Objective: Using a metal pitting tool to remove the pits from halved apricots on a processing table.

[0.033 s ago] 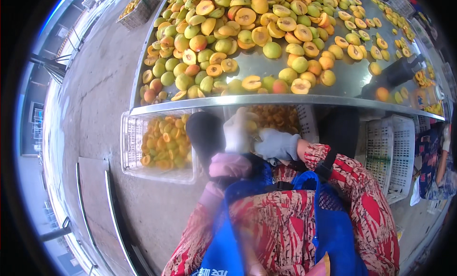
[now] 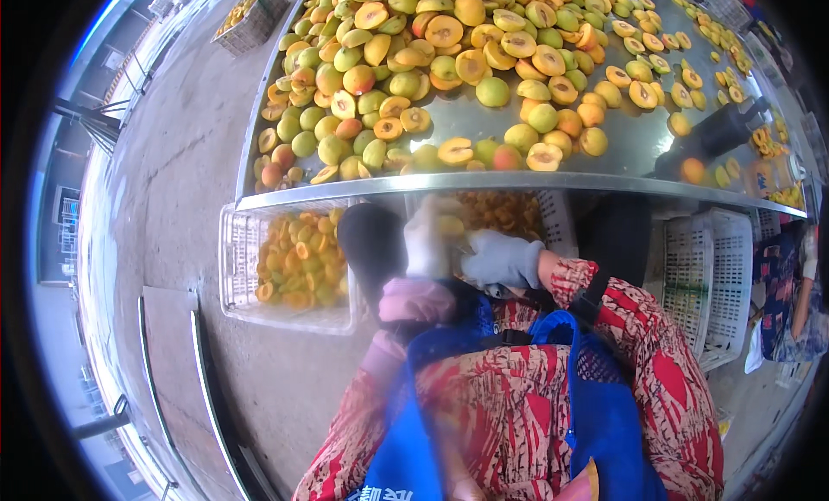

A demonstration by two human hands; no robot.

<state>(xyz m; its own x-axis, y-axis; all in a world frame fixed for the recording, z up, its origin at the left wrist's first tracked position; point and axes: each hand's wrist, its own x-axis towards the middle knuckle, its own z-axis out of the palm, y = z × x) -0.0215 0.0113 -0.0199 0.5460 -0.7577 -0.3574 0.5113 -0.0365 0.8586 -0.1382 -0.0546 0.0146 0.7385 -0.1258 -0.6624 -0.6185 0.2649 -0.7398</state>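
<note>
My left hand (image 2: 427, 242), in a white glove with a pink cuff, is raised just below the table's near edge. Its fingers are closed round a blurred yellow peach (image 2: 450, 225). Close against it is my right hand (image 2: 501, 263) in a pale blue-grey glove, its fingers curled inward; whatever they grip is hidden. Halved and whole peaches (image 2: 445, 32), yellow, green and reddish, are heaped on the metal table (image 2: 484, 186) beyond my hands. Many of the halves show their cut faces, some with a brown centre.
Under the table's left end stands a white crate (image 2: 237, 268) of peach halves. Another crate (image 2: 560, 220) with darker fruit sits behind my hands. Stacked white crates (image 2: 725, 276) are at right, near a person's arm (image 2: 803, 302). A dark cylindrical object (image 2: 721, 134) lies on the table.
The fingers of my left hand have shifted very slightly around the peach. Otherwise both hands and the fruit on the table look the same.
</note>
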